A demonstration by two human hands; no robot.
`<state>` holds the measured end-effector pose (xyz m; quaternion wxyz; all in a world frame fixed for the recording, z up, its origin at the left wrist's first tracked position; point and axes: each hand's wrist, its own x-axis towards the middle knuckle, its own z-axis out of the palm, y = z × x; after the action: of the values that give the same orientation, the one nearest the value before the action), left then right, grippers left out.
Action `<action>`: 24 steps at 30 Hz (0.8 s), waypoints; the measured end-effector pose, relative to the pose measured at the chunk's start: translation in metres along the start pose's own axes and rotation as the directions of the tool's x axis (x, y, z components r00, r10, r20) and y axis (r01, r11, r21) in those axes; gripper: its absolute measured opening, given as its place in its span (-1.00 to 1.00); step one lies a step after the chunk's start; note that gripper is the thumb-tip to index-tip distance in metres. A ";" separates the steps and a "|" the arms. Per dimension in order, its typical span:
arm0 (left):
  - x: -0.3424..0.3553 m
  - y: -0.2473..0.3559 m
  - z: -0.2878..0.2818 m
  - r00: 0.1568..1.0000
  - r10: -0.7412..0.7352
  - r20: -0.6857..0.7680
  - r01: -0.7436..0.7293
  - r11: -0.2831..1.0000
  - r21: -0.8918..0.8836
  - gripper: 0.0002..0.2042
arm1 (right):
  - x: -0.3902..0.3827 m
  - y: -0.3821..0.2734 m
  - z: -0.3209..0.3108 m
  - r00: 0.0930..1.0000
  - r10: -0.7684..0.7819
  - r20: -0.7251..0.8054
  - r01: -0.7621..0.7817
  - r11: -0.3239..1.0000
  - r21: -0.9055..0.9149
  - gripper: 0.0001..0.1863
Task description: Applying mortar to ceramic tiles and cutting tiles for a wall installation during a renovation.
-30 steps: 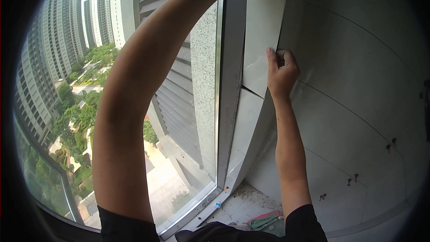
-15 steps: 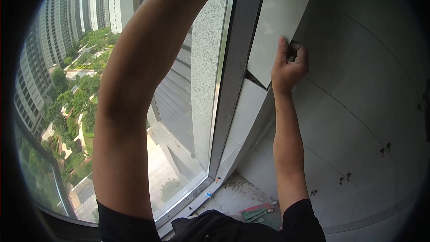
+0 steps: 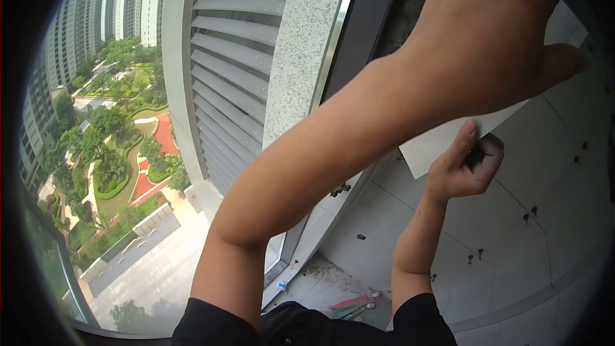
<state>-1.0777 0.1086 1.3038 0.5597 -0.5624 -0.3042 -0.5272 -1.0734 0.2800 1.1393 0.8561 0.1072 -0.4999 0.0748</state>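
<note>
Tower blocks (image 3: 64, 45): seen at far left, beyond the glass, with a planted garden (image 3: 109, 160) below.
Louvred grille (image 3: 237, 54): bordered at its right by a speckled pillar (image 3: 301, 38).
Tiled surface (image 3: 544, 154): spread across the right side and crossed by thin joints.
Window frame (image 3: 365, 22): partly covered by the left forearm (image 3: 320, 154).
Pale panel (image 3: 424, 154): held tilted in front of the tiled surface; its middle is hidden behind the left hand and wrist.
Left hand (image 3: 496, 32): raised over the panel, thumb extended; fingers are hidden, so its grip cannot be told.
Right hand (image 3: 466, 163): closed on the panel's lower edge, thumb laid on the face, fingers curled.
Small dark clips (image 3: 480, 254): set along the joints.
</note>
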 end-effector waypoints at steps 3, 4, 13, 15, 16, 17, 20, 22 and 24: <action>-0.111 0.039 -0.020 0.975 -0.209 -0.078 0.199 0.973 -0.114 -0.01 | -0.006 -0.008 -0.049 0.999 -0.046 0.025 0.049 0.991 -0.127 -0.67; -0.157 0.053 -0.019 0.930 -0.365 0.035 0.365 0.914 -0.179 0.18 | -0.006 -0.018 -0.065 0.993 -0.090 0.078 0.096 0.992 -0.077 -0.70; -0.287 0.163 0.048 0.537 -0.745 0.395 0.830 0.384 -0.404 0.25 | -0.056 -0.075 -0.226 0.917 0.059 0.395 0.172 0.834 -0.524 -0.68; -0.312 0.189 0.056 0.529 -0.744 0.409 0.801 0.278 -0.530 0.17 | -0.057 -0.089 -0.264 0.884 0.040 0.467 0.275 0.763 -0.585 -0.67; -0.327 0.203 0.058 0.426 -0.787 0.446 0.852 0.182 -0.491 0.17 | -0.053 -0.103 -0.279 0.837 0.095 0.539 0.316 0.721 -0.617 -0.69; -0.340 0.221 0.061 0.406 -0.781 0.475 0.837 0.108 -0.537 0.15 | -0.053 -0.113 -0.305 0.801 0.180 0.571 0.329 0.664 -0.671 -0.72; -0.413 0.280 0.084 0.272 -0.785 0.557 0.811 -0.125 -0.572 0.12 | -0.075 -0.124 -0.355 0.668 0.305 0.679 0.357 0.669 -0.652 -0.80; -0.458 0.322 0.083 0.050 -0.734 0.677 0.709 -0.451 -0.542 0.02 | -0.085 -0.142 -0.386 0.414 0.566 0.713 0.327 0.639 -0.696 -0.84; -0.502 0.355 0.075 -0.133 -0.680 0.721 0.570 -0.648 -0.505 -0.11 | -0.094 -0.167 -0.428 0.381 0.602 0.701 0.297 0.639 -0.710 -0.85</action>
<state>-0.8578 0.2375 0.7390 -0.4334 -0.2627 -0.2498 -0.8251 -0.7204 0.2275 0.8351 0.3812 -0.2870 -0.8706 -0.1197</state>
